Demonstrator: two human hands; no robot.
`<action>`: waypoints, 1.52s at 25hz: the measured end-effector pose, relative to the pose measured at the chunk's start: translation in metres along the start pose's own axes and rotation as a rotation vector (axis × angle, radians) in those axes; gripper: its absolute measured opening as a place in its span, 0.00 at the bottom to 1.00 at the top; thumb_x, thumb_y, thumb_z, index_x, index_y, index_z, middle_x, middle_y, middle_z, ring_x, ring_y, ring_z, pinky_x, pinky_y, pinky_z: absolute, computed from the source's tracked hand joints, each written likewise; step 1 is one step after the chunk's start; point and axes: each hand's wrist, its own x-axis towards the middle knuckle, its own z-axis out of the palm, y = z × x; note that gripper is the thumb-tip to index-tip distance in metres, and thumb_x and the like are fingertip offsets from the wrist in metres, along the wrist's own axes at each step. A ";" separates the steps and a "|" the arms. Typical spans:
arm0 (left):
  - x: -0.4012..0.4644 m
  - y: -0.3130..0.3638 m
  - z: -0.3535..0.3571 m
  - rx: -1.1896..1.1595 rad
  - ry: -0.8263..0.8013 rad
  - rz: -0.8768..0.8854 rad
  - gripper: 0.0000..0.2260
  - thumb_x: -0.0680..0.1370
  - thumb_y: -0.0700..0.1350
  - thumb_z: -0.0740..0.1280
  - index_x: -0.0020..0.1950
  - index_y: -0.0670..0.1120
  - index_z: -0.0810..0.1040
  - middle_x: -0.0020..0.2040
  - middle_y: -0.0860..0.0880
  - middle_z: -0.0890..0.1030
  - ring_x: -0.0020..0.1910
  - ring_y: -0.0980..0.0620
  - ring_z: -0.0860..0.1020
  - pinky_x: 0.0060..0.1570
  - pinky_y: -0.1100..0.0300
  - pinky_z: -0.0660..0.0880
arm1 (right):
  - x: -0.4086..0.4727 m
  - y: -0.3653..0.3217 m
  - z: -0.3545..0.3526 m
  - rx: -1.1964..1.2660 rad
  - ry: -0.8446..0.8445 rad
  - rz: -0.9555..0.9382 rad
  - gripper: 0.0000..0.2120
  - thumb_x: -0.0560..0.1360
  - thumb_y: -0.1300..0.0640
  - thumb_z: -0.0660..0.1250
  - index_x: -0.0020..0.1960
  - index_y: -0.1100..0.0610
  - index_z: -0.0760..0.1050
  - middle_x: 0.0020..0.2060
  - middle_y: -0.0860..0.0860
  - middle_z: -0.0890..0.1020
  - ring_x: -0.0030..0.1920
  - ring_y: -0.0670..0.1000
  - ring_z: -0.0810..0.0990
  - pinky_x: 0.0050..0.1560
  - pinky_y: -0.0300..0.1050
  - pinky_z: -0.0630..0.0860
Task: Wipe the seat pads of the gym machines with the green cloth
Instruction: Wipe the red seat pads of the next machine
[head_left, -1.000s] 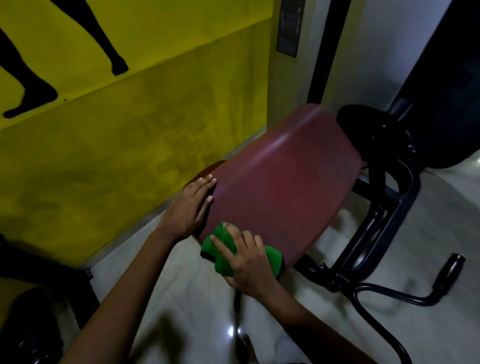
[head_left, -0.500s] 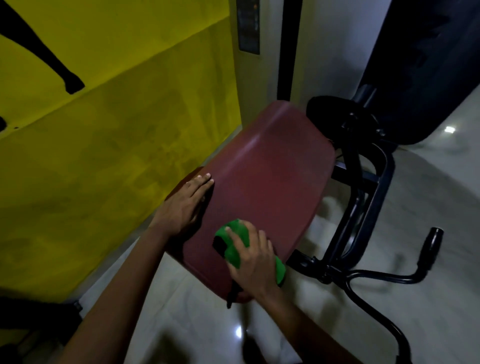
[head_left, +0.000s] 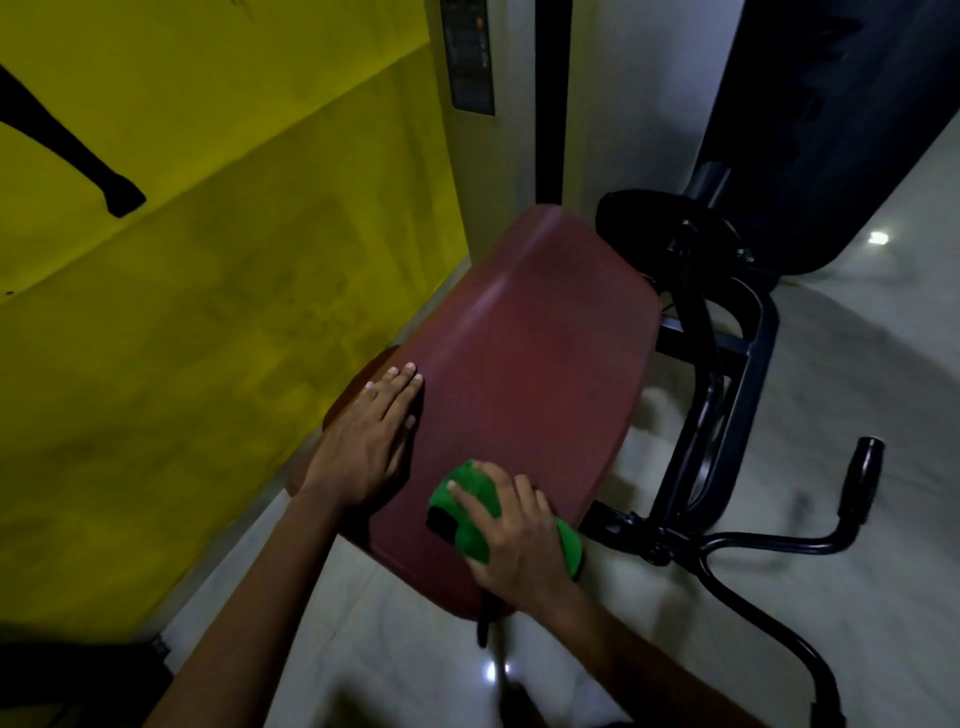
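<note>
My left hand (head_left: 371, 441) lay flat, steadying the red pad's (head_left: 524, 364) left edge, while my right hand (head_left: 511, 540) gripped the cloth (head_left: 467, 514) at its near corner, so I judged most of this pad, and any others, remained unwiped.

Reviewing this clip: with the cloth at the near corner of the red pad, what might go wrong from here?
1. The green cloth is bunched under the right hand, so each pass likely covers a narrow strip and the far end of the red seat pad may get skipped.
2. The left hand lies flat on the pad's left edge; the area beneath it could go unwiped.
3. The cloth sits near the pad's right edge, above the black frame, so a stroke might slip off onto it.
</note>
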 end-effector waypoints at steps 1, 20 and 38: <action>0.000 0.000 -0.001 0.000 0.004 0.006 0.24 0.81 0.50 0.48 0.74 0.40 0.64 0.74 0.43 0.64 0.74 0.45 0.61 0.72 0.50 0.58 | 0.006 0.014 0.000 -0.020 0.006 0.073 0.28 0.65 0.45 0.62 0.65 0.46 0.68 0.61 0.56 0.74 0.47 0.57 0.75 0.40 0.48 0.75; 0.003 0.000 -0.001 -0.002 0.039 0.032 0.24 0.81 0.48 0.50 0.72 0.38 0.66 0.73 0.41 0.66 0.73 0.44 0.63 0.70 0.49 0.60 | 0.048 -0.021 -0.001 0.109 0.089 0.503 0.29 0.64 0.47 0.73 0.63 0.50 0.73 0.60 0.57 0.74 0.51 0.58 0.74 0.44 0.50 0.75; 0.002 0.003 -0.001 0.038 0.033 0.028 0.24 0.81 0.49 0.49 0.73 0.39 0.65 0.73 0.42 0.65 0.73 0.45 0.62 0.71 0.50 0.59 | 0.057 0.074 -0.003 0.036 0.072 0.573 0.23 0.69 0.50 0.65 0.64 0.52 0.72 0.60 0.58 0.73 0.52 0.60 0.74 0.44 0.54 0.78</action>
